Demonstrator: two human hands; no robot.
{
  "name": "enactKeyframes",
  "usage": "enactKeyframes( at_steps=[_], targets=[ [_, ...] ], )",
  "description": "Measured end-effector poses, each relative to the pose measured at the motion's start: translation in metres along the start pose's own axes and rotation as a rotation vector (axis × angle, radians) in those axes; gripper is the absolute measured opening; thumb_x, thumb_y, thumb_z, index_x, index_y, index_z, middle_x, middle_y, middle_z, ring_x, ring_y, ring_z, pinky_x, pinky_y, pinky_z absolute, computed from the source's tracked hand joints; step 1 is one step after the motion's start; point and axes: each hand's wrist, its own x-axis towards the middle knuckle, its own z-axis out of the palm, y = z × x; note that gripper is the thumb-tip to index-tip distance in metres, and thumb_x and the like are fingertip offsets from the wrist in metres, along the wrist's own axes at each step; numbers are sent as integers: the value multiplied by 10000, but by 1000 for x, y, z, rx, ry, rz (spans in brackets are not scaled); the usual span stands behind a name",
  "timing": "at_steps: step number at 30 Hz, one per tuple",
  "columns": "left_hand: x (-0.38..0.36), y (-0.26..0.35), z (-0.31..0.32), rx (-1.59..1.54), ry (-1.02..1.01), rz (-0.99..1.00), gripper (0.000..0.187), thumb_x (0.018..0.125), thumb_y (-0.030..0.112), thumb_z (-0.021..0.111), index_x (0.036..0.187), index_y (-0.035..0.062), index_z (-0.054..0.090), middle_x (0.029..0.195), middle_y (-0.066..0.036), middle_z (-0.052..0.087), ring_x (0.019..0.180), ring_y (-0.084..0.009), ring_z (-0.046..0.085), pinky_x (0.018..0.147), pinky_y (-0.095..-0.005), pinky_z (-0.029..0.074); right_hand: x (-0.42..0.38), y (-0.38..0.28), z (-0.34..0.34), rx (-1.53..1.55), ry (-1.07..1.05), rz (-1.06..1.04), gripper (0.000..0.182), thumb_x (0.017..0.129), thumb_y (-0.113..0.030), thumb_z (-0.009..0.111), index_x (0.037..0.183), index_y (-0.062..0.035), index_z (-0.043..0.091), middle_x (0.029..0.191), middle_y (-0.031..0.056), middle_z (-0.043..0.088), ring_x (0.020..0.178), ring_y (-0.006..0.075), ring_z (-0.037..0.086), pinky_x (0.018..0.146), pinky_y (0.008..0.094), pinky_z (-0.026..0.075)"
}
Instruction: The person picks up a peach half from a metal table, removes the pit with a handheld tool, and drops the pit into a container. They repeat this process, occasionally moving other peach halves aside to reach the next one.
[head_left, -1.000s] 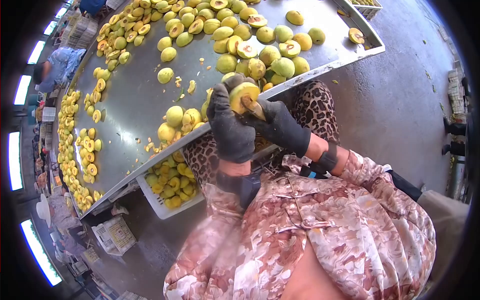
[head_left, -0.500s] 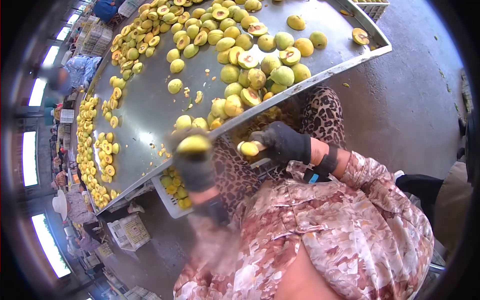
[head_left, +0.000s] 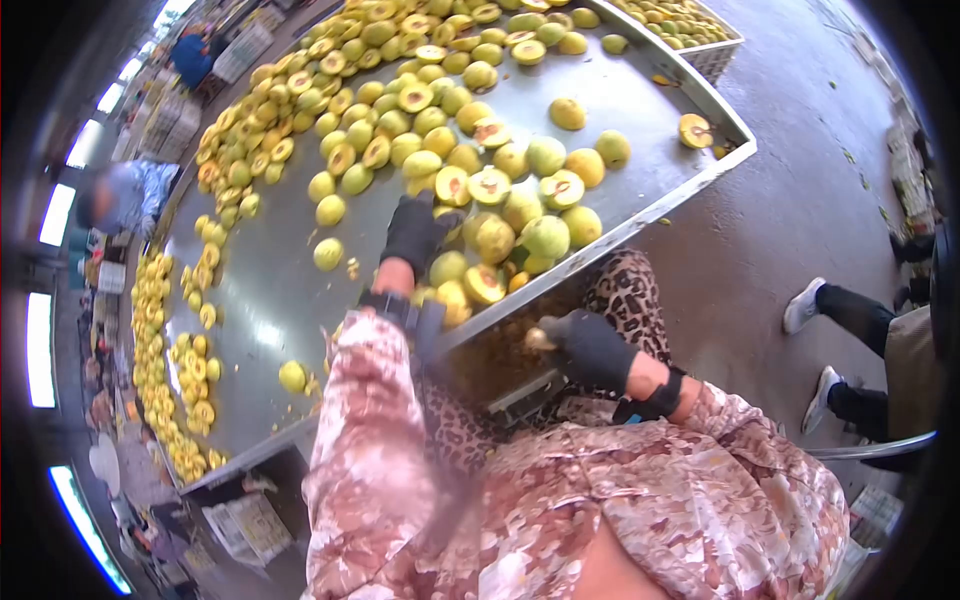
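Note:
My left hand (head_left: 415, 238), in a dark glove, reaches over the metal table (head_left: 285, 265). Its fingers are curled around a yellow-green fruit (head_left: 447, 214) at the edge of a pile with whole and halved fruits. Below the table's near edge, my right hand (head_left: 592, 350), also gloved, is closed on a small pale-ended object (head_left: 540, 339); the rest of that object is hidden in the fist. A lone yellow fruit (head_left: 292, 377) lies near the front edge of the table, beside small scraps.
A raised metal rim (head_left: 690, 185) borders the table. More cut fruits (head_left: 185, 375) line its far left side. One crate of fruit (head_left: 712, 62) stands beyond the right corner. Other people (head_left: 135, 195) are at the left, and a person's legs (head_left: 850, 305) show at the right.
My left hand has moved forward from the table edge to the pile, and the fruit it held is gone from it. A lone fruit now lies near the front edge. My right hand sits slightly lower.

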Motion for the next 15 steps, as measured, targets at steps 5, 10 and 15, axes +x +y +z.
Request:
enactKeyframes(
  at_steps=[5, 10, 15],
  targets=[
    [-48, -14, -44, -1381, -94, -114, 417, 913, 191, 665, 1248, -42, 582, 1059, -166, 700, 880, -245, 700, 773, -343, 584, 2, -9, -2, 782, 206, -67, 129, 869, -106, 708, 943, -16, 651, 716, 105, 566, 704, 75, 496, 654, 303, 478],
    [-141, 61, -42, -1562, 131, -84, 306, 986, 122, 569, 1233, -58, 563, 1145, -126, 640, 1019, -243, 661, 844, -392, 595, 38, -24, 9, 541, 392, -231, 168, 867, -150, 694, 881, -1, 619, 725, 164, 582, 627, 234, 542, 619, 380, 455],
    [-136, 68, -11, -1455, 192, -272, 326, 973, 131, 605, 1266, -10, 579, 1151, -109, 635, 970, -228, 660, 819, -352, 577, 82, 13, -4, 1014, 30, 103, 163, 893, -163, 676, 919, -2, 659, 690, 87, 610, 557, 159, 557, 519, 294, 438]
  ],
)
